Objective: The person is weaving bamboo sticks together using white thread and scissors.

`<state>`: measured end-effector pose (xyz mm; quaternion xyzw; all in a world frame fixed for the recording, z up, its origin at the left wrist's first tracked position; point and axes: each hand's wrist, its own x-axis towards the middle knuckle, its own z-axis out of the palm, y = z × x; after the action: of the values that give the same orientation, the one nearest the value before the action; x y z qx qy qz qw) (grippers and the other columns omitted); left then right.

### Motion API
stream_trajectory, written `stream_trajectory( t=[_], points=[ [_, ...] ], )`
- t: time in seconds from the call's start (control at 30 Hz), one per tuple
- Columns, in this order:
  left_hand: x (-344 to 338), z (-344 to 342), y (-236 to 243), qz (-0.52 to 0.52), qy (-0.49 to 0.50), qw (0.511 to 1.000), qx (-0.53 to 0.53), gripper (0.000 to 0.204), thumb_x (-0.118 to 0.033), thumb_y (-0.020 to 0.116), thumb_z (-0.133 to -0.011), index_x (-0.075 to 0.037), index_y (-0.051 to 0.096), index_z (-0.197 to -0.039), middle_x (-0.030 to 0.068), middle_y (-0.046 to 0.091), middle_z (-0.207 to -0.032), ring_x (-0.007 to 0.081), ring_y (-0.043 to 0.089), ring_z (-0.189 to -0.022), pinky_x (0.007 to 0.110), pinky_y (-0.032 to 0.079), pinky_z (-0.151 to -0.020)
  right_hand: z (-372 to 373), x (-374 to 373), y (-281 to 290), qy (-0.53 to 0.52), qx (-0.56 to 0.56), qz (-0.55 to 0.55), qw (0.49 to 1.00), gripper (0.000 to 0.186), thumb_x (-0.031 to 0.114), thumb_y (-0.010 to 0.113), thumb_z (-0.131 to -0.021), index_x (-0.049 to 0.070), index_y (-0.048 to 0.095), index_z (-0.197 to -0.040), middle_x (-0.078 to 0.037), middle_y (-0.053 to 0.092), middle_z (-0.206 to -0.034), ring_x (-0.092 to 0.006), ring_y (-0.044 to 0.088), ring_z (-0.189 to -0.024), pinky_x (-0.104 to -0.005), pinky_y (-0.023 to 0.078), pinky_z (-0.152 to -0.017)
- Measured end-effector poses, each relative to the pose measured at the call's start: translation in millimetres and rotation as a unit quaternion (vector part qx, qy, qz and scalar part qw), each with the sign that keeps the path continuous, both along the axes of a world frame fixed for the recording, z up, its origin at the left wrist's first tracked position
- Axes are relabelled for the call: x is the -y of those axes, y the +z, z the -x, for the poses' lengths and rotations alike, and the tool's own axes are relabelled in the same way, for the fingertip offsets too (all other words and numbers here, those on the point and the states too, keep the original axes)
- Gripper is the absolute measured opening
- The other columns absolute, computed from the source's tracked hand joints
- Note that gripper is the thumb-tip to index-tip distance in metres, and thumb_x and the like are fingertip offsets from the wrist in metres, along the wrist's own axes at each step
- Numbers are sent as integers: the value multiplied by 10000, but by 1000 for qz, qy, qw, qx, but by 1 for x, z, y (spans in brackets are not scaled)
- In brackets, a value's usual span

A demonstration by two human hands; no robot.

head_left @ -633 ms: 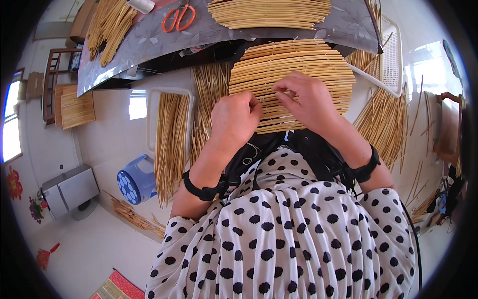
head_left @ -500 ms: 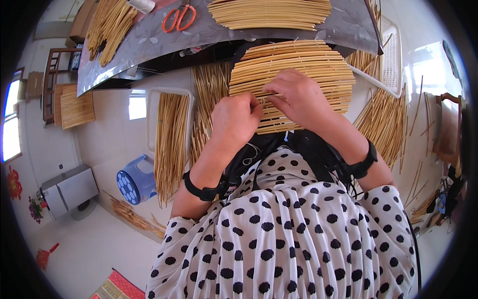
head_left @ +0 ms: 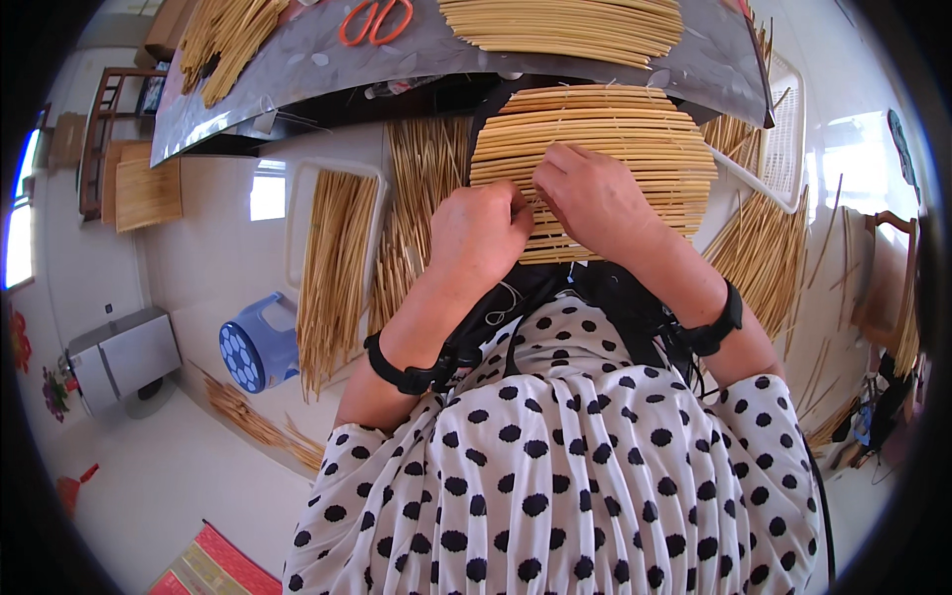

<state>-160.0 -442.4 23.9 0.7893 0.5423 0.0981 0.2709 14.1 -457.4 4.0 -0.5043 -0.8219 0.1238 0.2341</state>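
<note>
A round mat of pale straw-coloured stalks (head_left: 635,129), bound by rows of thin thread, rests on my lap below the table edge. At its left edge my left hand (head_left: 481,223) is closed, thumb and forefinger pinched together. My right hand (head_left: 590,193) lies over the middle of the mat, its fingers curled down and pressed together close to the left fingertips. Whatever is pinched between the fingers is too small to make out, perhaps hidden by the knuckles. Both wrists carry black bands.
On the grey table (head_left: 416,55) lie orange-handled scissors (head_left: 375,22), another stalk mat (head_left: 565,28) and a stalk bundle (head_left: 230,45). Stalks fill a white basket (head_left: 332,268) at left; a second basket (head_left: 783,139) stands right. A blue stool (head_left: 260,342) is at left.
The whole view has shifted slightly. My right fingers have curled in more over the mat, while my left hand keeps its pinch at the left edge.
</note>
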Motion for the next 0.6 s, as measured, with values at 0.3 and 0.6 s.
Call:
stream_trajectory(
  t=[0.3,0.6],
  points=[
    [4,10,3,-14,-16,1000,21,151,-164,694,-766,-44,693,-858,161,670,-732,338,656,-685,409,506,-623,0,1,2,6,61,9,998,82,107,597,-819,44,554,-848,-89,527,-871,-270,603,-788,-376,512,-647],
    [16,64,31,89,-18,996,3,204,-146,737,-770,-18,666,-912,103,622,-644,196,575,-543,304,441,-535,0,2,1,8,105,17,994,148,67,621,-747,50,566,-883,-78,540,-907,-229,622,-861,-329,534,-697]
  ],
)
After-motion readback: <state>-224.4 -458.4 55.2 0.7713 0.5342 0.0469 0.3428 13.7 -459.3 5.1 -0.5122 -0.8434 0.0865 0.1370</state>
